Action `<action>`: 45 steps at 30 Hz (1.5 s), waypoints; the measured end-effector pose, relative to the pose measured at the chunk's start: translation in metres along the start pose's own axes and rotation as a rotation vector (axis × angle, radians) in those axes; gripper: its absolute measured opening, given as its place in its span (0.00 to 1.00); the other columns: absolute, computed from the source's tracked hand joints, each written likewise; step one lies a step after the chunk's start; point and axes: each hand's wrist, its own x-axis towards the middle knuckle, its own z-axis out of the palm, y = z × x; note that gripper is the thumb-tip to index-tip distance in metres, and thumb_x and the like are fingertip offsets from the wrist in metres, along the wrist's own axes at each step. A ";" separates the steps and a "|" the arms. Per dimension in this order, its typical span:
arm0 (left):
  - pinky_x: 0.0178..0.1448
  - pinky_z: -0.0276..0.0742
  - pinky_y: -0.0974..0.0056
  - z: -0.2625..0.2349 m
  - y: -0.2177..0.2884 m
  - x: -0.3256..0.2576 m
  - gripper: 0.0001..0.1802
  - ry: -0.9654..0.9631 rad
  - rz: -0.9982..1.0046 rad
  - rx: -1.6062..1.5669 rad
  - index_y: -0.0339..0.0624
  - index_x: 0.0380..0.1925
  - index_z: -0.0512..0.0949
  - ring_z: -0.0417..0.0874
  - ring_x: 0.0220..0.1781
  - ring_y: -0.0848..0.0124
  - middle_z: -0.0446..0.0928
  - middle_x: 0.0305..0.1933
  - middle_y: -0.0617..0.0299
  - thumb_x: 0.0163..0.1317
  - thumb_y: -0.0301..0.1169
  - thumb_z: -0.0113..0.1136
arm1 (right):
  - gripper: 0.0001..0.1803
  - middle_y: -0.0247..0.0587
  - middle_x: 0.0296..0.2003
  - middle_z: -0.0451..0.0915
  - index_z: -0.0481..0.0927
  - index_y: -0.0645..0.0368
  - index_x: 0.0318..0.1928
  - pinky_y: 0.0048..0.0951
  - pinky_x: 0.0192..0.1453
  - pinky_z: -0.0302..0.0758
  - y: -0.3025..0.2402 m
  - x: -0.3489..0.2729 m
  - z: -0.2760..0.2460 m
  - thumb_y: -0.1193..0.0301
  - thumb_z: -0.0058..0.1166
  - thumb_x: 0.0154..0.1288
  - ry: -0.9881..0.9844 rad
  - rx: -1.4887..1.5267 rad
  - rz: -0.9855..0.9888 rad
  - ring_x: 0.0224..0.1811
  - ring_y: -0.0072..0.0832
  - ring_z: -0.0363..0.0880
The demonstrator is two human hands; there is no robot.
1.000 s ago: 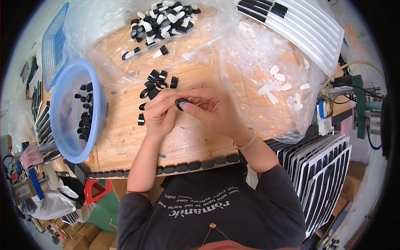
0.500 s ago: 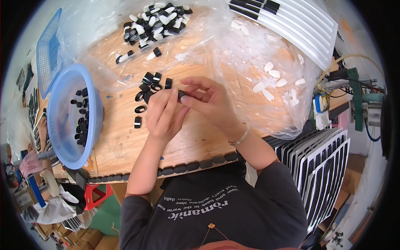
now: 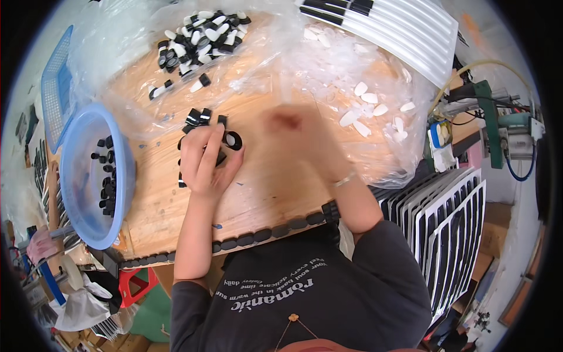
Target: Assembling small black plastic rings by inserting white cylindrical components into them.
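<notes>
The person's left hand (image 3: 200,157) is above the wooden table (image 3: 161,202), thumb and fingers narrowed around a small round black ring-shaped piece with a pale middle (image 3: 239,141), which shows at the fingertips on the side toward the other hand. Another dark piece shows in the curl of that hand; whether it is gripped or lies on the wood cannot be told. Short glossy black cylindrical pieces (image 3: 197,117) lie just beyond the left knuckles, and a few more peek out along the hand's outer side. The right hand (image 3: 299,130), well apart from the left, is smeared by motion, so one cannot tell how wide its fingers are or whether they hold anything; a pale bangle (image 3: 345,179) circles its wrist. To the right of that hand, flat white oval pieces (image 3: 369,98) lie scattered on crumpled clear plastic film (image 3: 384,167). Farther ahead of the left hand sits a heap of black caps with white tongue-like tabs (image 3: 205,36). Left of the left hand stands a light-blue oval plastic basin (image 3: 126,185) with small black parts (image 3: 107,193) inside. Nearer the body than both hands, a row of dark rounded pads (image 3: 263,234) lines the table edge.
</notes>
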 end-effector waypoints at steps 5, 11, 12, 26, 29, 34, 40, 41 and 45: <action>0.47 0.75 0.59 0.000 -0.002 0.000 0.26 0.049 -0.108 -0.128 0.31 0.41 0.78 0.80 0.42 0.57 0.80 0.40 0.50 0.37 0.21 0.74 | 0.15 0.57 0.25 0.81 0.83 0.63 0.32 0.43 0.37 0.78 0.062 0.017 -0.091 0.62 0.54 0.58 0.539 -1.063 0.190 0.30 0.51 0.81; 0.50 0.74 0.59 0.001 -0.001 -0.009 0.27 0.012 -0.250 -0.298 0.31 0.44 0.76 0.80 0.44 0.57 0.80 0.40 0.51 0.39 0.18 0.72 | 0.13 0.58 0.26 0.80 0.84 0.61 0.28 0.43 0.39 0.78 0.073 0.031 -0.083 0.64 0.55 0.56 0.500 -1.057 0.213 0.31 0.51 0.80; 0.52 0.74 0.59 0.001 0.000 -0.011 0.27 -0.011 -0.336 -0.398 0.30 0.46 0.75 0.79 0.45 0.58 0.80 0.41 0.49 0.40 0.15 0.69 | 0.13 0.58 0.26 0.80 0.84 0.61 0.28 0.43 0.39 0.78 0.069 0.030 -0.083 0.64 0.55 0.56 0.501 -1.056 0.211 0.31 0.51 0.80; 0.40 0.77 0.59 0.004 0.002 -0.007 0.24 -0.129 -0.098 -0.185 0.32 0.39 0.78 0.79 0.37 0.55 0.78 0.37 0.51 0.38 0.23 0.75 | 0.03 0.37 0.25 0.78 0.80 0.65 0.30 0.19 0.30 0.73 -0.013 -0.014 0.028 0.83 0.59 0.53 0.110 -0.200 -0.438 0.25 0.21 0.78; 0.40 0.77 0.60 0.004 -0.001 -0.007 0.23 -0.093 -0.068 -0.196 0.32 0.37 0.78 0.79 0.36 0.55 0.79 0.35 0.52 0.38 0.23 0.75 | 0.03 0.38 0.25 0.78 0.79 0.64 0.30 0.18 0.31 0.73 -0.015 -0.013 0.028 0.83 0.58 0.54 0.107 -0.216 -0.433 0.27 0.20 0.78; 0.41 0.77 0.61 0.003 0.003 -0.012 0.24 -0.109 -0.152 -0.341 0.31 0.38 0.78 0.80 0.36 0.57 0.79 0.34 0.51 0.38 0.24 0.76 | 0.03 0.32 0.27 0.77 0.75 0.62 0.34 0.17 0.32 0.72 0.008 -0.010 0.027 0.82 0.54 0.61 -0.156 0.421 0.076 0.28 0.14 0.75; 0.40 0.77 0.63 0.011 0.012 -0.021 0.24 -0.018 -0.342 -0.525 0.31 0.38 0.79 0.81 0.36 0.59 0.81 0.34 0.52 0.37 0.23 0.76 | 0.06 0.33 0.38 0.74 0.69 0.60 0.34 0.16 0.38 0.72 0.010 -0.019 0.043 0.83 0.49 0.66 -0.101 0.403 -0.088 0.37 0.13 0.73; 0.40 0.77 0.63 0.013 0.013 -0.022 0.23 0.020 -0.368 -0.546 0.31 0.38 0.79 0.82 0.36 0.60 0.81 0.35 0.52 0.38 0.23 0.76 | 0.06 0.33 0.41 0.73 0.69 0.60 0.35 0.17 0.39 0.73 0.016 -0.020 0.047 0.83 0.49 0.65 -0.078 0.480 -0.080 0.39 0.14 0.73; 0.41 0.77 0.64 0.006 0.002 -0.015 0.23 -0.076 -0.444 -0.581 0.33 0.38 0.80 0.82 0.38 0.62 0.81 0.35 0.53 0.38 0.22 0.76 | 0.07 0.36 0.44 0.74 0.72 0.61 0.43 0.20 0.43 0.76 0.023 -0.003 0.036 0.80 0.52 0.65 -0.334 0.770 -0.004 0.44 0.18 0.76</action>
